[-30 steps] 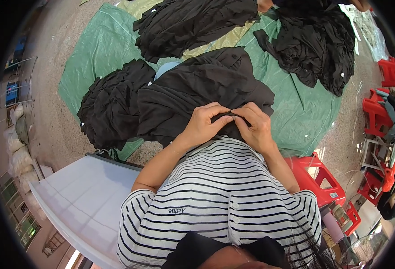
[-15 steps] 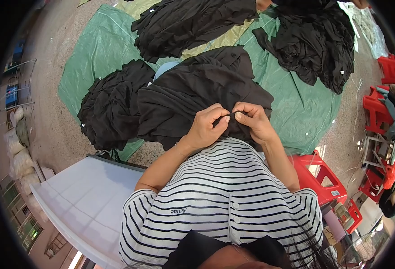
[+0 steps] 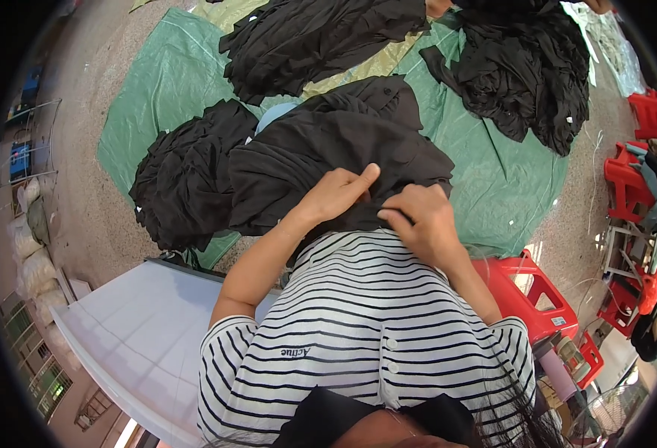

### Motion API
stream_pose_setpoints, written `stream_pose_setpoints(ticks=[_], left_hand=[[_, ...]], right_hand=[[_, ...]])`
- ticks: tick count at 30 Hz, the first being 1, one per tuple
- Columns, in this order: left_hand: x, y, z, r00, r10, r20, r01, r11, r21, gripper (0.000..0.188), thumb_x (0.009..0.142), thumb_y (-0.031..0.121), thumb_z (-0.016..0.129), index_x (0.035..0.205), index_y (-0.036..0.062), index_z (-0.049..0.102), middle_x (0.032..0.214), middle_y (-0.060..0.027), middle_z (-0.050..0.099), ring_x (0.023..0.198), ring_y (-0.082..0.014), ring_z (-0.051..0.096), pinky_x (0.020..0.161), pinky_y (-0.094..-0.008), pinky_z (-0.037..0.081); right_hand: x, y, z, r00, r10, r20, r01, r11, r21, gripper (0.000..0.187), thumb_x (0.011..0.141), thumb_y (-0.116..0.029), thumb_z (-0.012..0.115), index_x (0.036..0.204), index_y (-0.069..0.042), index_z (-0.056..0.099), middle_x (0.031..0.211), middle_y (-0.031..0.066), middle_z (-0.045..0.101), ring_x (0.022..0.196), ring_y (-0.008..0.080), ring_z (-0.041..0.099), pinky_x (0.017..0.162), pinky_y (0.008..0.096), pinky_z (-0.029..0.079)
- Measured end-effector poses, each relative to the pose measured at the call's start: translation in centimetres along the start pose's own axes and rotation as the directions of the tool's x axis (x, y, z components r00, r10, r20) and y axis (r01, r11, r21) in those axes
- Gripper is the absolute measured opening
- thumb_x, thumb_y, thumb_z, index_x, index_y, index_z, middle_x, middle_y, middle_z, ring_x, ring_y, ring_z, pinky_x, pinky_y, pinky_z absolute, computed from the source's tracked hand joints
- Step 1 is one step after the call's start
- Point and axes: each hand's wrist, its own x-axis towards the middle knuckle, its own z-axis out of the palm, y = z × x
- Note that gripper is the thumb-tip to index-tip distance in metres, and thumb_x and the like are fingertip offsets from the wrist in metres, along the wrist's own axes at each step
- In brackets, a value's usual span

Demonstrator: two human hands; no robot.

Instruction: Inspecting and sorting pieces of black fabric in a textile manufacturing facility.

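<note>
A black garment (image 3: 306,160) lies spread and creased over my lap, with a small dark button at its far end. My left hand (image 3: 336,196) is on its near part, thumb stretched out over the cloth and the other fingers bent into it, partly hidden. Beside it, my right hand (image 3: 427,220) is closed, thumb and fingers pinching a fold at the garment's near edge. A narrow gap of cloth separates the hands.
Black garment heaps lie at left (image 3: 186,175), far middle (image 3: 321,45) and far right (image 3: 522,75) on a green tarp (image 3: 164,67). A white panel (image 3: 157,321) stands near left. A red plastic stool (image 3: 545,299) is near right; more red stools (image 3: 630,183) stand beyond.
My hands, pinching together at the near edge before, have moved slightly apart. My left thumb has lifted and stretched out; my right hand has turned and come lower.
</note>
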Motion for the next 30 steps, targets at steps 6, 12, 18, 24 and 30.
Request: stream_pose_setpoints(ticks=[6,12,18,24,30], left_hand=[[0.1,3.5,1.4,0.97,0.242,-0.035,-0.244,0.95,-0.197,0.033,0.09,0.016,0.066,0.064,0.0046,0.05,0.063,0.0077,0.043,0.061,-0.0011,0.036,0.049,-0.0229,0.029],[-0.4,4.2,4.3,0.906,0.151,-0.395,-0.4,0.608,-0.685,0.02,0.095,0.015,0.063,0.079,0.003,0.059,0.073,0.0078,0.049,0.065,-0.001,0.038,0.054,-0.0195,0.033],[-1.1,4.0,2.7,0.906,0.199,-0.373,-0.413,0.607,-0.679,0.011,0.087,0.007,0.072,0.09,-0.0031,0.069,0.082,0.0006,0.066,0.072,-0.0027,0.055,0.064,-0.0171,0.045],[-1.8,4.4,1.7,0.982,0.134,-0.13,-0.185,0.582,-0.792,0.011,0.086,0.006,0.072,0.094,-0.0015,0.07,0.086,-0.0034,0.069,0.072,-0.0063,0.062,0.065,-0.0198,0.051],[-1.8,4.5,2.0,0.971,0.107,-0.213,-0.236,0.549,-0.802,0.011,0.088,0.009,0.07,0.09,-0.0022,0.07,0.081,-0.0004,0.066,0.067,-0.0039,0.057,0.058,-0.0193,0.046]], right_hand=[[-0.5,-0.9,2.1,0.996,-0.088,-0.015,0.085,0.989,-0.118,0.012,0.075,-0.009,0.073,0.083,-0.008,0.065,0.074,0.0044,0.059,0.068,0.0233,0.058,0.064,0.0353,0.039],[0.6,-0.6,0.9,0.996,0.02,-0.086,-0.022,0.999,-0.025,0.016,0.074,-0.01,0.075,0.086,-0.006,0.064,0.076,0.0057,0.06,0.071,0.025,0.058,0.067,0.0363,0.04],[0.4,1.5,-0.3,0.995,0.089,0.047,-0.097,0.974,0.204,0.01,0.077,-0.005,0.073,0.084,-0.001,0.067,0.079,0.0056,0.064,0.075,0.0202,0.06,0.073,0.0309,0.044],[-0.1,1.1,0.8,0.893,0.437,0.112,-0.403,0.663,0.631,0.007,0.084,-0.001,0.068,0.09,0.001,0.065,0.08,0.0007,0.062,0.079,0.0078,0.055,0.071,0.0224,0.044],[0.2,0.8,1.2,0.951,0.308,-0.016,-0.259,0.825,0.503,0.011,0.082,-0.003,0.069,0.09,0.002,0.066,0.083,0.0075,0.061,0.075,0.0165,0.058,0.068,0.0273,0.045]])
